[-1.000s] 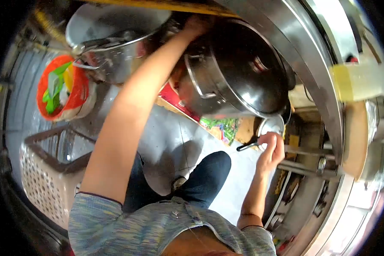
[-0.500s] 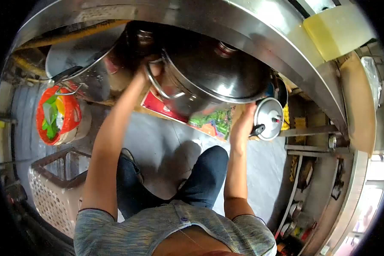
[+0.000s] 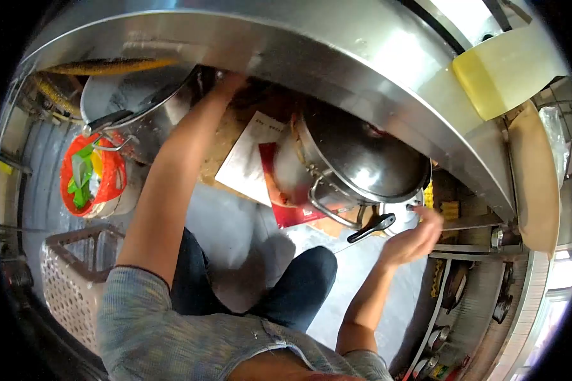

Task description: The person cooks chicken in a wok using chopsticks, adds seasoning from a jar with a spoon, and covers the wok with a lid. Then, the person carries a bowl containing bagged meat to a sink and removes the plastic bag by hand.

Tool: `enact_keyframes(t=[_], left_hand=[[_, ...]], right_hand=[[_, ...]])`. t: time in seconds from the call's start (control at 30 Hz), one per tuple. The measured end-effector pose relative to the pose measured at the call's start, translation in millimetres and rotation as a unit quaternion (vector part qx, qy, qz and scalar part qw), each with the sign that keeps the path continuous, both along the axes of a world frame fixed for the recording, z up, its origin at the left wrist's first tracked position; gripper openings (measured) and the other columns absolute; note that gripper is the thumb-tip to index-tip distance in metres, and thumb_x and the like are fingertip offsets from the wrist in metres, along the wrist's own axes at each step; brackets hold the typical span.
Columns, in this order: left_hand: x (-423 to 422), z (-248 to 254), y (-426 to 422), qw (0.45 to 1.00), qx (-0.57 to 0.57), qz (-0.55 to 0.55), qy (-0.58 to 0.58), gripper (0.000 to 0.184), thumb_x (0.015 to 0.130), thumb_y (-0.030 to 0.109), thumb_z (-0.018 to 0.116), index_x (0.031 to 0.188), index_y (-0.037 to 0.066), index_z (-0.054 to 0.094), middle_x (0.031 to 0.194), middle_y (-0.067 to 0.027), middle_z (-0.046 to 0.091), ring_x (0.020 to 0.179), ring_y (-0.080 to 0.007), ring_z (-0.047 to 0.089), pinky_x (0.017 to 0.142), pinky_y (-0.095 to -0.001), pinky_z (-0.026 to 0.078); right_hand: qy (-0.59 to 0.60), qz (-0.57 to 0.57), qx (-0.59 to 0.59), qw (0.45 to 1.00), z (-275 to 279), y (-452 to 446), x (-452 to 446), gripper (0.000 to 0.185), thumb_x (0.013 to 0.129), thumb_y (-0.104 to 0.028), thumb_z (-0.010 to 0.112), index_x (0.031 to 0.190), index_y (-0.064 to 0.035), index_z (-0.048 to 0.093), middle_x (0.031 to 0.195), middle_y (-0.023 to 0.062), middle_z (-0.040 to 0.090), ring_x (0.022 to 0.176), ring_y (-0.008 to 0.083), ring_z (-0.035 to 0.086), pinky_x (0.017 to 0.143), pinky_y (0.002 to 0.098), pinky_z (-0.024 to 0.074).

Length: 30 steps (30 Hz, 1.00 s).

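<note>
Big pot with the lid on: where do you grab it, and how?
Probably by the loop handle on the pot's near side, coming from the person's side: it sticks out that way, while the metal counter hides the far side.

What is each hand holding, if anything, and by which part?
Cannot tell for either: left hand partly hidden under the steel counter; right hand blurred beside the pressure cooker.

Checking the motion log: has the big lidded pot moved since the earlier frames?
Yes, the big lidded pot has shifted right, away from the open metal pot at left; the gap between them is wider.
</note>
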State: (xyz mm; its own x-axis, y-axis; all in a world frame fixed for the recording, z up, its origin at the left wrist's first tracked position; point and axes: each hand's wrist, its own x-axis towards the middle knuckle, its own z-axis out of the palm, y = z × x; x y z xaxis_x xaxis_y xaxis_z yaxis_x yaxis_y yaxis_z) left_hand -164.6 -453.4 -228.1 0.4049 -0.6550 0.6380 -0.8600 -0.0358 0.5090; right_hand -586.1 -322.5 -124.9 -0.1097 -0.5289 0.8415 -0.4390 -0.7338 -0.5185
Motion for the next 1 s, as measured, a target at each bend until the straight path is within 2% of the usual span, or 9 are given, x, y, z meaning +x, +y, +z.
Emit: enact_keyframes(t=[0.07, 0.1, 0.17, 0.27, 0.33, 0.4, 0.5, 0.8, 1.0], left_hand=[[24, -5, -9, 0.994, 0.082, 0.045, 0.049, 0.034, 0.084, 0.023, 0.044, 0.111, 0.005, 0.05, 0.106, -0.0141, 0.056, 0.091, -0.0282, 0.054, 0.076, -0.0397, 0.045], [31, -6, -7, 0.99, 0.114, 0.052, 0.065, 0.034, 0.084, 0.023, 0.044, 0.111, 0.005, 0.05, 0.106, -0.014, 0.056, 0.091, -0.028, 0.054, 0.076, -0.0396, 0.045], [33, -3, -1, 0.984, 0.144, 0.055, 0.086, 0.034, 0.084, 0.023, 0.044, 0.111, 0.005, 0.05, 0.106, -0.0138, 0.055, 0.091, -0.0277, 0.054, 0.077, -0.0392, 0.044], [34, -4, 7, 0.983, 0.146, 0.054, 0.096, 0.033, 0.084, 0.023, 0.044, 0.111, 0.005, 0.05, 0.106, -0.0134, 0.055, 0.092, -0.0272, 0.054, 0.077, -0.0387, 0.044], [34, -4, 13, 0.982, 0.147, 0.055, 0.103, 0.033, 0.084, 0.024, 0.044, 0.111, 0.005, 0.05, 0.106, -0.0132, 0.055, 0.092, -0.0269, 0.054, 0.077, -0.0384, 0.044], [34, -3, 19, 0.982, 0.145, 0.054, 0.111, 0.033, 0.084, 0.024, 0.045, 0.111, 0.005, 0.05, 0.106, -0.013, 0.055, 0.092, -0.0265, 0.053, 0.078, -0.038, 0.044], [40, 2, 16, 0.982, 0.133, 0.051, 0.122, 0.033, 0.084, 0.024, 0.045, 0.111, 0.006, 0.049, 0.107, -0.0126, 0.054, 0.093, -0.026, 0.053, 0.078, -0.0375, 0.044], [59, 34, 0, 0.974, 0.104, 0.034, 0.196, 0.033, 0.084, 0.025, 0.046, 0.111, 0.006, 0.049, 0.107, -0.0116, 0.054, 0.094, -0.0246, 0.052, 0.079, -0.036, 0.043], [75, 59, -1, 0.963, 0.069, 0.007, 0.259, 0.033, 0.084, 0.025, 0.046, 0.111, 0.006, 0.048, 0.108, -0.0109, 0.053, 0.095, -0.0236, 0.051, 0.08, -0.035, 0.042]], right_hand=[[0.227, 0.069, -0.012, 0.971, 1, 20, 23, 0.024, 0.081, -0.013, 0.042, 0.072, 0.0035, 0.056, 0.071, 0.0141, 0.056, 0.066, 0.0242, 0.052, 0.064, 0.0332, 0.0412], [0.257, 0.105, -0.018, 0.961, -4, 19, 32, 0.019, 0.078, -0.011, 0.046, 0.07, 0.0027, 0.055, 0.069, 0.0143, 0.056, 0.065, 0.0263, 0.053, 0.063, 0.0336, 0.0414], [0.313, 0.161, -0.003, 0.936, -14, 14, 42, 0.01, 0.072, -0.007, 0.053, 0.063, -0.002, 0.053, 0.063, 0.01, 0.054, 0.055, 0.0257, 0.05, 0.051, 0.0326, 0.0398], [0.377, 0.131, -0.014, 0.917, -31, 11, 47, 0.023, 0.069, -0.015, 0.061, 0.053, -0.0059, 0.048, 0.051, 0.0059, 0.045, 0.046, 0.0221, 0.047, 0.043, 0.0325, 0.0365], [0.355, 0.132, -0.027, 0.925, -41, 11, 48, 0.034, 0.07, -0.023, 0.064, 0.049, -0.0076, 0.042, 0.048, 0.005, 0.042, 0.042, 0.0204, 0.044, 0.039, 0.0311, 0.0347], [0.408, 0.127, 0.025, 0.904, -42, 13, 39, 0.032, 0.066, -0.024, 0.069, 0.051, -0.0078, 0.046, 0.056, 0.0052, 0.054, 0.045, 0.0185, 0.049, 0.043, 0.0289, 0.0409], [0.425, 0.132, 0.057, 0.894, -43, 14, 36, 0.031, 0.067, -0.024, 0.068, 0.051, -0.0078, 0.046, 0.053, 0.0053, 0.051, 0.044, 0.0192, 0.049, 0.042, 0.0298, 0.0397], [0.355, 0.152, 0.029, 0.922, -46, 13, 40, 0.029, 0.07, -0.022, 0.067, 0.052, -0.0069, 0.048, 0.053, 0.0058, 0.052, 0.047, 0.0198, 0.052, 0.043, 0.03, 0.0412], [0.389, 0.127, 0.011, 0.912, -42, 13, 35, 0.03, 0.07, -0.023, 0.067, 0.053, -0.0074, 0.049, 0.056, 0.005, 0.055, 0.049, 0.0183, 0.053, 0.044, 0.0281, 0.0422]])
